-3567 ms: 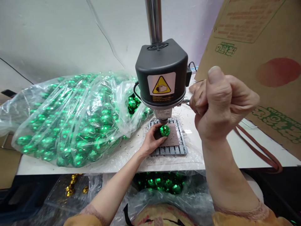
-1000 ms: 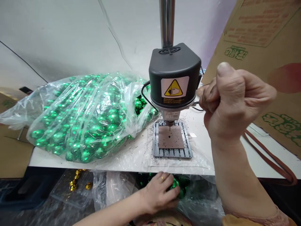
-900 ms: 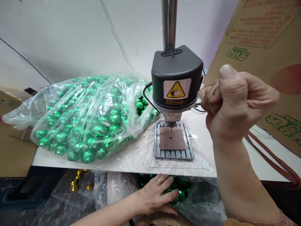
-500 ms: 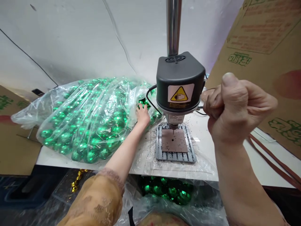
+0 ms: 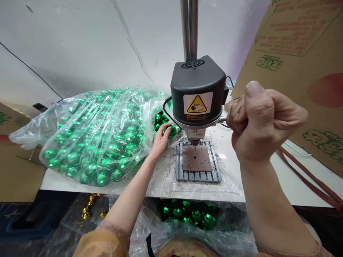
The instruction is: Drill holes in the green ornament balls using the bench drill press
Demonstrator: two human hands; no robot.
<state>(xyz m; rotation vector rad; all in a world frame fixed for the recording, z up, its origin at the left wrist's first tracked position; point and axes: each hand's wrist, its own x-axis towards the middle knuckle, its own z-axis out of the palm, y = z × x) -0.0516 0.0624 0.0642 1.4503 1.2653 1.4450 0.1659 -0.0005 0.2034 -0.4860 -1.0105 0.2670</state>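
Note:
A small black bench drill (image 5: 197,92) stands on a white table (image 5: 284,178), its bit above a brown pad on a grey slotted base (image 5: 197,161). My right hand (image 5: 264,119) is raised in a fist, closed round the drill's thin lever. My left hand (image 5: 160,138) reaches to the mouth of a big clear bag of shiny green balls (image 5: 99,135) and its fingers curl round one green ball (image 5: 171,131) just left of the drill. Nothing lies on the pad.
A large cardboard box (image 5: 300,64) leans at the right, with a brown strap (image 5: 308,176) below it. Under the table edge sits another clear bag of green balls (image 5: 191,214). Gold pieces (image 5: 89,210) lie lower left. Dark specks cover the plastic sheet around the drill.
My left hand came up from the bag under the table to the big bag on the table and has closed on a green ball. My right fist has stayed on the lever.

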